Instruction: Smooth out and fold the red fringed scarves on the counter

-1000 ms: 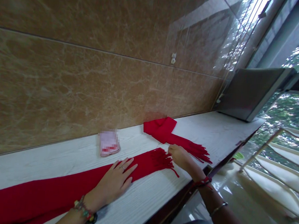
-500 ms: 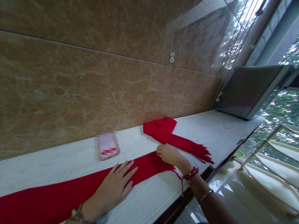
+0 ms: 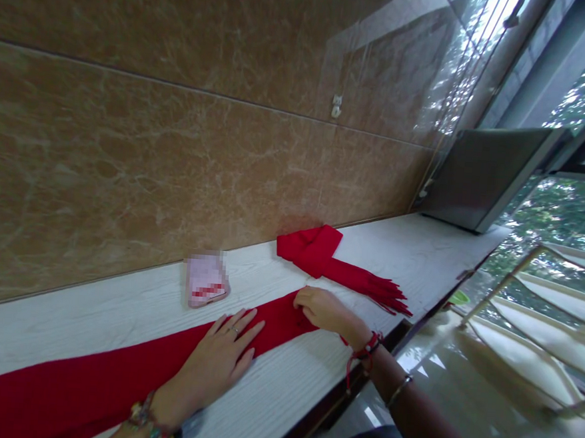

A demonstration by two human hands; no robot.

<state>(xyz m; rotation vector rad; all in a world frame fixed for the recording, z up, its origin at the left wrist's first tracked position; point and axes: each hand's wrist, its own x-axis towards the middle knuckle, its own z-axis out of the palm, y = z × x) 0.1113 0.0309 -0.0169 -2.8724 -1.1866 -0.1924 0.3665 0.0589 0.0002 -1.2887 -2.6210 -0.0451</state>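
A long red scarf (image 3: 111,373) lies spread along the white countertop, running from the lower left toward the middle. Flat on it, with fingers spread, rests my left hand (image 3: 217,360); it wears a ring and a beaded bracelet. My right hand (image 3: 329,311) is at the scarf's right end, its fingers curled down and closed on the cloth near the far edge. The fingertips and part of that end are hidden under the hand. Just beyond it, a second red scarf (image 3: 315,254) lies folded over itself, fringe pointing right.
A phone (image 3: 207,280) with a blurred-out face lies behind the scarf, near the brown marble wall (image 3: 176,157). A grey boxy appliance (image 3: 476,175) stands at the counter's far right end. Past the front edge is a cream metal rack (image 3: 531,316) by the window.
My right hand has moved slightly left over the scarf's end, and the dark marks there are now mostly covered. My left hand stays flat on the cloth. The view has shifted slightly.
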